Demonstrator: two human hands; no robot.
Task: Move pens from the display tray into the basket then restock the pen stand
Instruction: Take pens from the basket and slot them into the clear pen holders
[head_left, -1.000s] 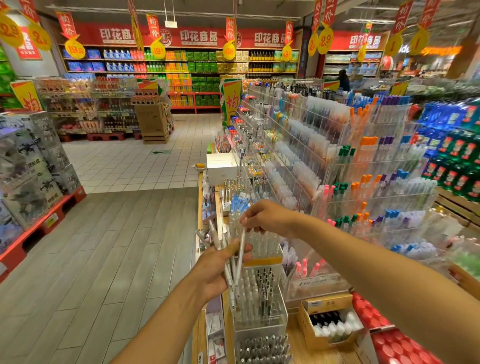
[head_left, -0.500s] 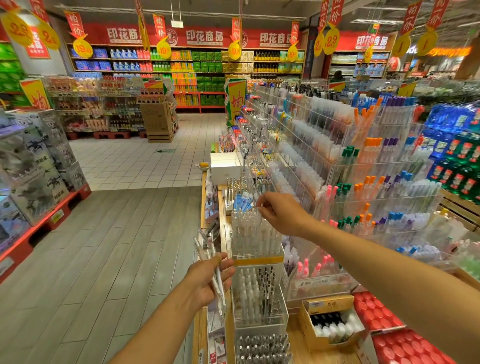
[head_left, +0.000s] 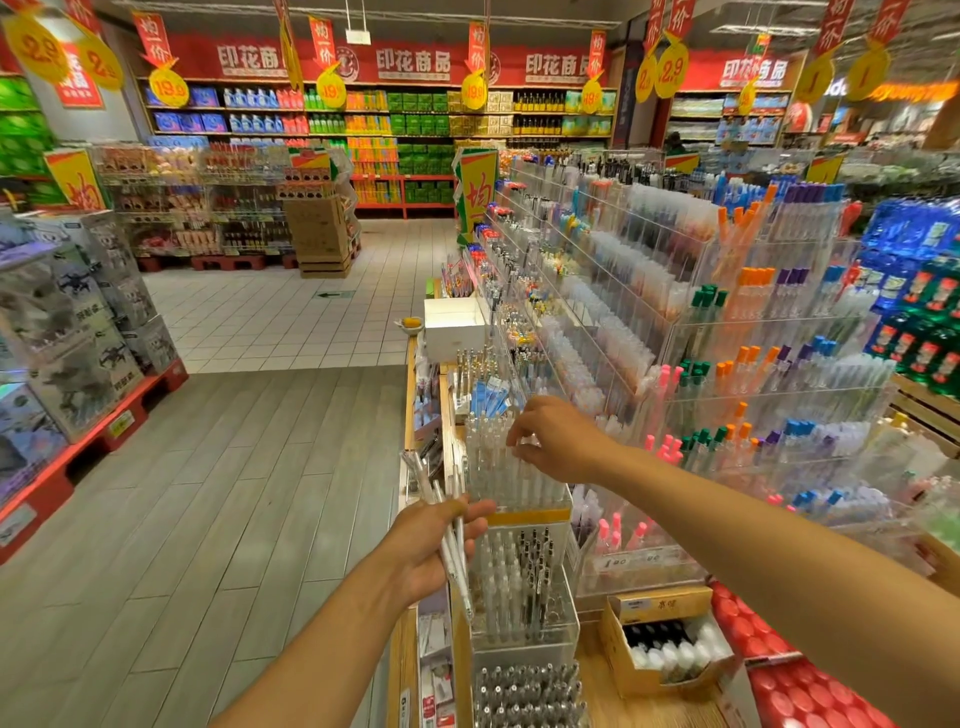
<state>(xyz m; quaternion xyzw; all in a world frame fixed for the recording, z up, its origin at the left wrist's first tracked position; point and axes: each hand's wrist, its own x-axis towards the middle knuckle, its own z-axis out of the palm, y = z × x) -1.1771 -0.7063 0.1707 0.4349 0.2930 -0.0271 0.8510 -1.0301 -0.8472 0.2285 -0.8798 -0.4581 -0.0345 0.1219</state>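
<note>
My left hand (head_left: 434, 545) grips a loose bundle of white pens (head_left: 451, 512) that fans up and to the left, just left of the shelf edge. A clear pen stand (head_left: 511, 499) with a yellow strip at its base is packed with upright white pens. My right hand (head_left: 558, 436) hovers over the stand's right side, fingers curled down, fingertips pinching the top of a pen (head_left: 519, 457) that stands among the others. Below it, a second clear stand (head_left: 524, 587) holds white and black pens. No basket shows.
A tiered acrylic rack (head_left: 753, 364) of coloured pens fills the right. A cardboard box of bottles (head_left: 670, 644) sits on the wooden shelf below my right forearm. A white box (head_left: 452, 327) stands further along. Boxed drones on a red pallet (head_left: 78, 364) line the aisle's left.
My right hand took a pen from the bundle and carried it up to the clear stand, where it now stays. My left hand dropped away from the stand with the bundle, then lifted slightly.
</note>
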